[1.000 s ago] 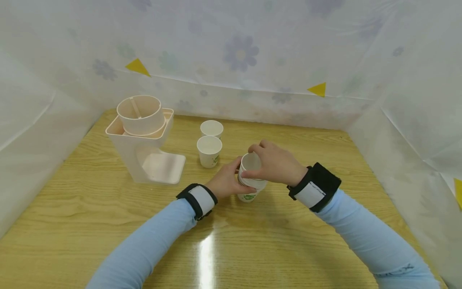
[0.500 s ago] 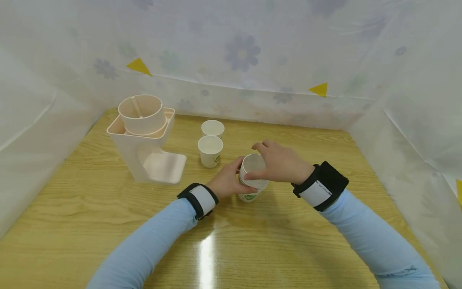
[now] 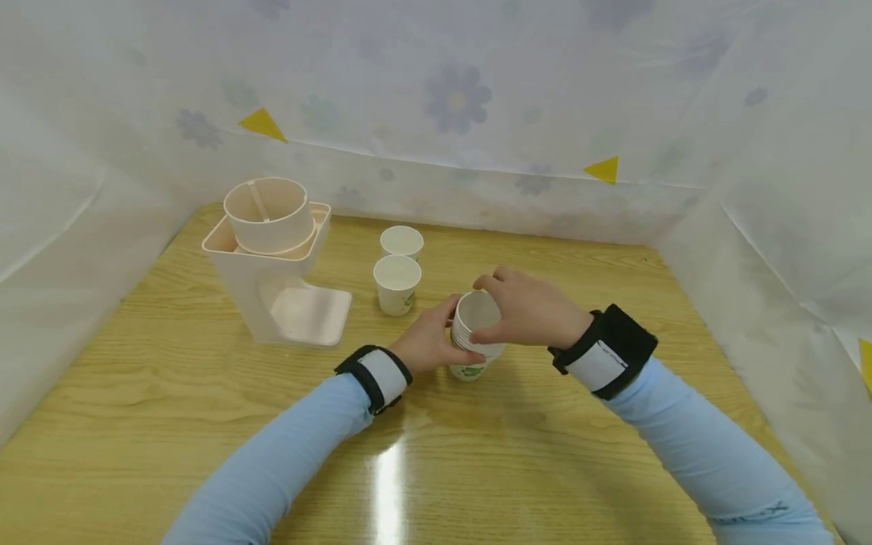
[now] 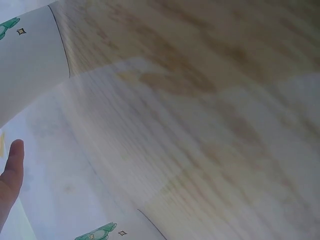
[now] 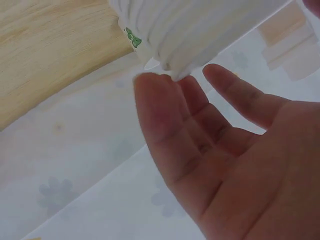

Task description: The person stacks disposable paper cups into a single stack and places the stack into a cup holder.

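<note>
A tilted stack of nested white paper cups (image 3: 461, 333) with green print stands near the middle of the table. My left hand (image 3: 425, 342) grips its side, the thumb across the front. At the upper rim is my right hand (image 3: 531, 309), thumb on the near side and fingers on the far side. In the right wrist view, the right hand's fingertips (image 5: 152, 82) meet the end of the ribbed stack (image 5: 180, 30). The left wrist view has one finger (image 4: 11, 175) near a printed cup wall (image 4: 30, 65); the rest of that hand is hidden.
Two more paper cups, a front one (image 3: 397, 286) and a back one (image 3: 402, 240), stand left of the stack. Farther left is a pale pink stand (image 3: 262, 299) with a round container (image 3: 269, 219) on top. Flower-printed sheeting (image 3: 456, 136) encloses the wooden table (image 3: 477, 469).
My right hand has shifted slightly right at the stack's rim, and more of the layered rims show. My left hand keeps its grip in about the same place.
</note>
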The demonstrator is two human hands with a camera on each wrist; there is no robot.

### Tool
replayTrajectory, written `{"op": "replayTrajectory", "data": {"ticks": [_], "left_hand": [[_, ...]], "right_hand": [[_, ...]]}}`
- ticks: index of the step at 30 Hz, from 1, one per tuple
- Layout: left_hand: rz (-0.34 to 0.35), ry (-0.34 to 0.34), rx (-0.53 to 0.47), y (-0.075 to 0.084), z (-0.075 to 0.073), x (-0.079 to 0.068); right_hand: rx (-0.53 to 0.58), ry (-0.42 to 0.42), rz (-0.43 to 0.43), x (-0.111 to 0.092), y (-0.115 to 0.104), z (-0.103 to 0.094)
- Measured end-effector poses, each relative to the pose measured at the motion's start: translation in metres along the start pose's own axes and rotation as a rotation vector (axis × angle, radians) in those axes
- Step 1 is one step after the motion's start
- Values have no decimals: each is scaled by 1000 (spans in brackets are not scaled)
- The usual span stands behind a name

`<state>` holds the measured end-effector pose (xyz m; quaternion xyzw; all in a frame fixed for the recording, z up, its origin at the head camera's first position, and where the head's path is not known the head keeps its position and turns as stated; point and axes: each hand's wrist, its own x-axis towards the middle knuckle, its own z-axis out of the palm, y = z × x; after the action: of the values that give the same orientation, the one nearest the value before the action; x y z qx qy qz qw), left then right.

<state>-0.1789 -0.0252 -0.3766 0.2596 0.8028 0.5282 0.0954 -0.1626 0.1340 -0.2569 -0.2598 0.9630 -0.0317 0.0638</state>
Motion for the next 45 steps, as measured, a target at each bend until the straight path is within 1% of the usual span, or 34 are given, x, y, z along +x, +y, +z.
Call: {"op": "replayTrajectory", "data": {"ticks": [4, 7, 9, 11, 13, 15, 18, 20, 23, 26, 28, 30, 34, 38, 41, 45], "left_hand": [[5, 12, 3, 0, 0, -2], [4, 2, 14, 0, -3, -4], [2, -5, 9, 0, -6, -5], [2, -3, -1, -1, -9, -7], [6, 6, -13, -2, -12, -8], [15, 17, -7, -3, -13, -9], [29, 25, 18, -5, -12, -9], [33, 25, 31, -5, -10, -9], [26, 17, 28, -4, -7, -7], [16, 5, 21, -2, -2, -6], [16, 2, 20, -1, 1, -5], [24, 4, 32, -1, 3, -3], [42, 4, 49, 2, 7, -1], [48, 3, 54, 4, 8, 1], [50, 5, 66, 5, 8, 1], [57, 0, 76, 6, 9, 2]], "right_hand": [[23, -16, -1, 5, 3, -1], [123, -15, 14, 15, 9, -5], [207, -10, 23, 27, 13, -8], [272, -14, 18, 43, 16, -10], [286, -29, -20, 63, 16, -10], [251, -62, -75, 84, 14, -6], [172, -146, -148, 112, 6, 2], [98, -197, -170, 125, -1, 7], [-8, -260, -166, 137, -10, 13], [-97, -319, -150, 142, -15, 19], [-136, -354, -142, 143, -17, 23], [-169, -370, -145, 145, -15, 27], [-181, -356, -147, 147, -12, 31], [-187, -359, -121, 147, -13, 29], [-222, -366, -129, 146, -13, 28], [-224, -356, -135, 144, -12, 28]]}}
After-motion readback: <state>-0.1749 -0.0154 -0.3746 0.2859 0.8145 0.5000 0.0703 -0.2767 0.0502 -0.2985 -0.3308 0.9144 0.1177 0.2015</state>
